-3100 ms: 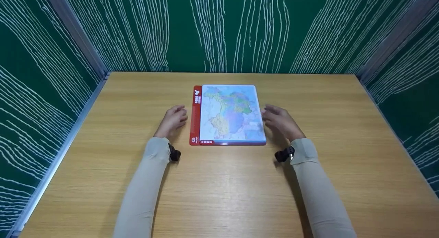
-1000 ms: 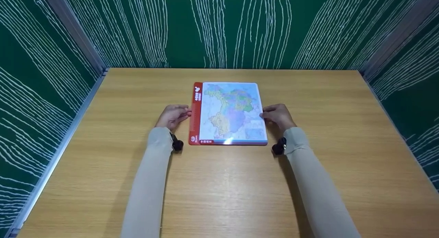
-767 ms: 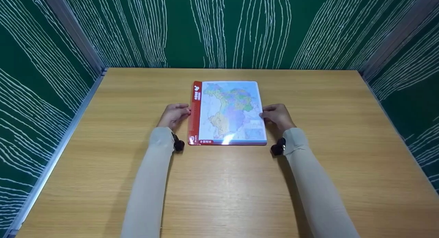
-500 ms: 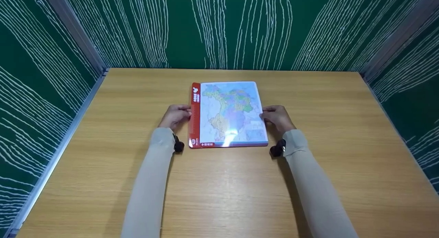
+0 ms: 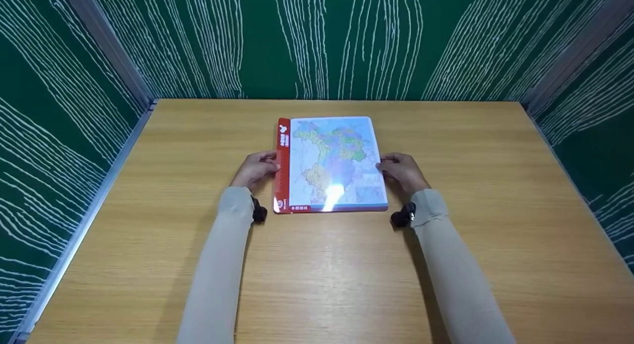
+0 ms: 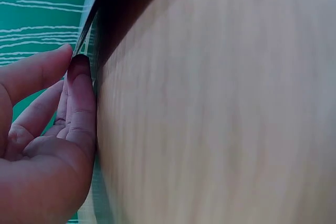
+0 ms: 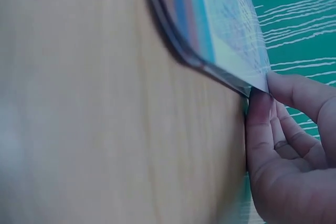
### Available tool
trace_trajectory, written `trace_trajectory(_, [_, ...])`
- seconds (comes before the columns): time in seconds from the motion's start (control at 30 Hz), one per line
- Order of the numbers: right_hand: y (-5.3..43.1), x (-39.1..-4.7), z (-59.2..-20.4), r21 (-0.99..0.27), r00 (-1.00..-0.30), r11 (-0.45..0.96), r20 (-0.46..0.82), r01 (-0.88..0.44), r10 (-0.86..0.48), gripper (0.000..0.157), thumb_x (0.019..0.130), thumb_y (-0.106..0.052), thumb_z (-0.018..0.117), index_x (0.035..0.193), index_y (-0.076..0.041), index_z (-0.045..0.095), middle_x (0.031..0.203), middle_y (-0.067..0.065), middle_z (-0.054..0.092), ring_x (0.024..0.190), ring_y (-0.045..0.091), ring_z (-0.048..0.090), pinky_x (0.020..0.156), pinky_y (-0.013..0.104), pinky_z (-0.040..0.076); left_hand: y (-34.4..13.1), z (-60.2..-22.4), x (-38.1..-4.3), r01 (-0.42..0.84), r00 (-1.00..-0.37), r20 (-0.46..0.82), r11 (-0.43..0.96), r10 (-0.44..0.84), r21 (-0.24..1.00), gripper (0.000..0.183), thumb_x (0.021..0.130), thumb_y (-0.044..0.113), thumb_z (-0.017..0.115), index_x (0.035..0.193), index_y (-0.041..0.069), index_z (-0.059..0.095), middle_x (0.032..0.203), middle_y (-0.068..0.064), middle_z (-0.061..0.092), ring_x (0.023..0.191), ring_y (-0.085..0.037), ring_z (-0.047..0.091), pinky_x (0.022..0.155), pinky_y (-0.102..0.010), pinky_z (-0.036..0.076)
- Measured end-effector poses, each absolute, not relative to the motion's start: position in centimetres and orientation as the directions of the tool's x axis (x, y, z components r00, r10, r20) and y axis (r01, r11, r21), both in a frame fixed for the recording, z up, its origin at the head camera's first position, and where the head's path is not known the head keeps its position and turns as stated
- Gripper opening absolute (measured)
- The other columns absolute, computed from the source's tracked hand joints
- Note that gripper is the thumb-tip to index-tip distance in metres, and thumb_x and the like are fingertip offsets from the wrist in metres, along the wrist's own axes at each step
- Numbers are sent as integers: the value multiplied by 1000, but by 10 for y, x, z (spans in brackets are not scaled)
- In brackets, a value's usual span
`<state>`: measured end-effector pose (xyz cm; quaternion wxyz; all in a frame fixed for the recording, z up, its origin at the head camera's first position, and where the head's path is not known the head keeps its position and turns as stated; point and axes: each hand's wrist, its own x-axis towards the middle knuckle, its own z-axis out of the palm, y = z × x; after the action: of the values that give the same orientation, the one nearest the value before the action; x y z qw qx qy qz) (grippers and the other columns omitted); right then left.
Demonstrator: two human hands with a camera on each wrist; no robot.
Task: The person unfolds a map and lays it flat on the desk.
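A flat rectangular map board (image 5: 329, 160) with a red strip down its left side lies in the middle of the table. Its printed map is turned sideways, and a bright glare sits near its front edge. My left hand (image 5: 255, 169) pinches the red left edge between thumb and fingers. In the left wrist view the thumb of the left hand (image 6: 47, 145) is above the thin edge and a finger beneath, the edge raised off the wood. My right hand (image 5: 403, 171) pinches the opposite edge. In the right wrist view the right hand (image 7: 289, 145) has its thumb on top, fingertips under.
The wooden table (image 5: 317, 274) extends on all sides of the map board. Green panels (image 5: 282, 41) with white wavy lines stand behind it and at both sides. A dark wrist device (image 5: 259, 211) is on the left wrist and another (image 5: 403, 215) on the right.
Both hands have come inward from beside the map board and now pinch its left and right edges. The board has shifted only slightly, and the glare on it has grown.
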<state>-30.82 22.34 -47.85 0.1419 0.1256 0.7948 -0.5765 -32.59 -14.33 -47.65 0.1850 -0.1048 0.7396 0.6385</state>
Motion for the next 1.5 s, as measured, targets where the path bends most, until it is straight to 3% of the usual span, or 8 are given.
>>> trace_trajectory(0.2, [225, -306, -481, -897, -943, 305, -331, 318, 9, 37, 93, -16, 60, 126, 0, 55, 101, 4, 59, 79, 9, 55, 66, 20, 47, -146, -478, -322, -354, -921, -371, 136, 122, 925, 56, 89, -6, 58, 142, 8, 47, 117, -11, 58, 95, -15, 58, 79, -23, 53])
trace_trajectory(0.57, [222, -307, -478, -880, -928, 303, -370, 366, 46, 34, 93, -16, 60, 124, -3, 56, 107, 6, 59, 87, 14, 55, 72, 24, 47, -148, -477, -322, -359, -924, -370, 115, 98, 926, 44, 88, -5, 59, 132, -2, 52, 102, -6, 60, 87, -12, 60, 80, -23, 52])
trace_trajectory(0.83, [220, -307, -477, -878, -924, 294, -375, 378, 68, 33, 93, -14, 60, 124, -3, 57, 114, 9, 60, 93, 17, 57, 77, 25, 48, -149, -475, -320, -360, -924, -369, 96, 100, 928, 44, 87, -7, 59, 131, -3, 52, 109, -9, 59, 90, -14, 61, 84, -25, 53])
trace_trajectory(1.2, [225, -303, -475, -894, -933, 275, -357, 353, 37, 40, 93, -14, 60, 130, -1, 54, 108, 6, 60, 80, 8, 59, 68, 21, 50, -148, -477, -321, -369, -922, -376, 90, 87, 925, 45, 86, -9, 57, 131, -6, 52, 107, -8, 59, 86, -12, 61, 81, -22, 52])
trace_trajectory(1.5, [228, -303, -475, -880, -932, 316, -357, 356, 55, 37, 92, -17, 63, 126, -3, 58, 112, 8, 61, 86, 12, 59, 71, 23, 49, -150, -473, -319, -370, -919, -385, 149, 90, 917, 43, 86, -5, 60, 129, -5, 54, 113, -11, 59, 88, -12, 60, 82, -22, 52])
